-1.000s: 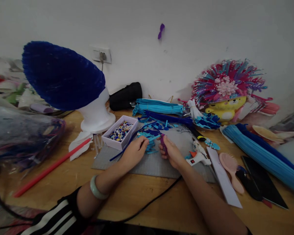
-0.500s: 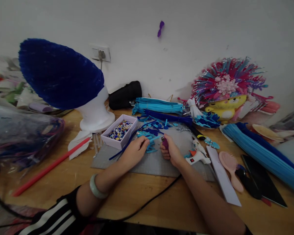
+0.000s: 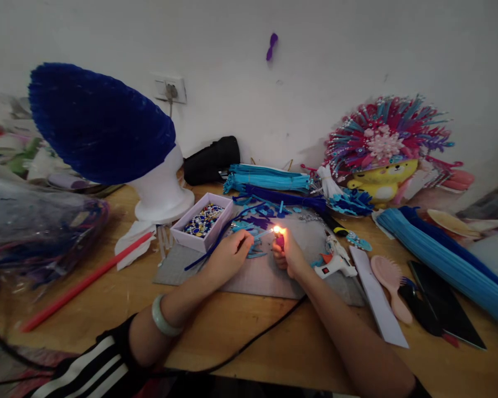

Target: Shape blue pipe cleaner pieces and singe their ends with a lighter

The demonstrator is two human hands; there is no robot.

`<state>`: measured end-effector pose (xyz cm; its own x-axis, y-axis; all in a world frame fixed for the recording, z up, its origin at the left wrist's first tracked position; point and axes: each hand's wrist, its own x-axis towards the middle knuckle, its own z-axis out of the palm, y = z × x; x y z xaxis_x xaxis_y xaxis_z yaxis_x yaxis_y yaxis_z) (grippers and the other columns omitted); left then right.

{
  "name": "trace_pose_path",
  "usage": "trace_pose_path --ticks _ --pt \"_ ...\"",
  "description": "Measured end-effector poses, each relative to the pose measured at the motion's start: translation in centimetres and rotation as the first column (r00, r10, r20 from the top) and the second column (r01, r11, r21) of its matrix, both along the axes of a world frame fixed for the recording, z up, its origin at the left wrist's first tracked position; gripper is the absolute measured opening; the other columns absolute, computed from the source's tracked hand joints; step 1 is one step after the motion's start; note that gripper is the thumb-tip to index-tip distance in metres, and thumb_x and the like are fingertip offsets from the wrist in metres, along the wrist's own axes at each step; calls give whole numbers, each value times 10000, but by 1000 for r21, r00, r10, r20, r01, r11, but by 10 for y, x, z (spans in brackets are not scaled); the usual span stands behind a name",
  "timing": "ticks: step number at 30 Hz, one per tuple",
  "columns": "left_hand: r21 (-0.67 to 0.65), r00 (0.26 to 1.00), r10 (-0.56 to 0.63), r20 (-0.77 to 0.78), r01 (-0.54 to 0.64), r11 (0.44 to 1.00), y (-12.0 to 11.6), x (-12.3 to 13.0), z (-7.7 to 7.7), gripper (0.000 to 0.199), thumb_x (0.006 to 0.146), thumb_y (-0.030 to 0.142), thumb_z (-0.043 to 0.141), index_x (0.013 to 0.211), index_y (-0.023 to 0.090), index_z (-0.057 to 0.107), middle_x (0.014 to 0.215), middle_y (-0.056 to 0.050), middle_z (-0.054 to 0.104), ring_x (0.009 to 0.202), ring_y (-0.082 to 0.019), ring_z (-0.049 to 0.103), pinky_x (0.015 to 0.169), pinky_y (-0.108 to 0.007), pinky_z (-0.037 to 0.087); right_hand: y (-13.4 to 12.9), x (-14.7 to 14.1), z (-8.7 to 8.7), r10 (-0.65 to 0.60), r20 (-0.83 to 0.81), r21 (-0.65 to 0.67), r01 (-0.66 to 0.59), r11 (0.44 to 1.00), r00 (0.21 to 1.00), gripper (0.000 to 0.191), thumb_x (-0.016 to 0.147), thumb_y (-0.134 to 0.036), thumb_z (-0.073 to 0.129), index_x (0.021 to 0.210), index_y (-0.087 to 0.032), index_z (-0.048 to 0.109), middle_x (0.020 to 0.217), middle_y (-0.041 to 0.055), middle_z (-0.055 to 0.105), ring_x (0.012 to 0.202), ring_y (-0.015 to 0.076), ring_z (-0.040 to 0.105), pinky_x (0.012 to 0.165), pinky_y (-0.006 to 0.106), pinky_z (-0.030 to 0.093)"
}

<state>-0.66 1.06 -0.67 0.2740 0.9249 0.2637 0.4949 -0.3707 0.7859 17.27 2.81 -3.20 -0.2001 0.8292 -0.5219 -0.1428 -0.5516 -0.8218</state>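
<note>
My right hand (image 3: 289,257) is wrapped around a purple lighter (image 3: 279,241), thumb up top, its lower body hidden by the curled fingers. The flame (image 3: 278,229) is lit, its glare washing out the lighter's tip. My left hand (image 3: 228,254) pinches a light-blue strip (image 3: 263,234) pointing at that flame; knuckles cover the pinch itself, and I can't make out whether strip and flame touch. Both hands are above the grey mat (image 3: 257,283), between the near and far edges of the wooden surface (image 3: 249,326). Under and behind my fingers, the blue offcuts (image 3: 255,223) blur together.

Toward the far edge, left of the mat's middle, sits an open box (image 3: 188,241) of beads, too small to tell apart. The surface's far left corner is lost behind a clear plastic bag (image 3: 37,226), cut off by my view. Toward the right edge, a long blue bundle (image 3: 444,254) runs out of view. My forearms cover parts of the near edge.
</note>
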Motion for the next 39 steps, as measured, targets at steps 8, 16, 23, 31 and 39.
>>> trace_pose_path --ticks 8,16,23,31,39 --pt "5 1000 -11 3 11 1000 0 -1 0 231 905 320 418 706 224 484 663 14 572 665 -167 544 629 -267 401 -5 -3 9 -16 45 -9 17 1000 999 589 939 -589 272 480 -224 323 418 -64 172 392 74 63 405 228 65" --pt "11 1000 -13 -2 13 1000 1 -1 -2 234 908 322 417 711 221 494 676 10 586 675 -171 563 635 -271 411 -6 -4 9 -43 58 11 43 999 997 629 866 -708 372 463 -227 323 419 -62 169 386 70 64 415 235 46" --pt "23 1000 -19 -2 19 1000 0 -2 -1 225 907 304 426 709 224 496 666 15 576 673 -169 558 633 -267 414 -9 -7 16 -38 93 3 38 999 995 558 945 -534 265 481 -229 323 398 -63 197 372 73 73 391 226 56" --pt "23 1000 -11 -10 12 1000 1 -1 -2 227 900 313 424 699 226 484 660 15 568 663 -167 551 633 -271 412 -8 -9 16 -55 47 -59 57 997 997 563 953 -536 248 485 -230 318 358 -77 182 342 65 69 350 192 40" --pt "0 999 18 31 -18 1000 2 -2 -2 226 895 341 413 710 229 477 672 14 552 673 -169 536 646 -281 410 -12 -5 22 -327 -261 17 343 939 908 426 808 -550 582 590 -206 458 413 -111 252 358 52 169 349 172 140"
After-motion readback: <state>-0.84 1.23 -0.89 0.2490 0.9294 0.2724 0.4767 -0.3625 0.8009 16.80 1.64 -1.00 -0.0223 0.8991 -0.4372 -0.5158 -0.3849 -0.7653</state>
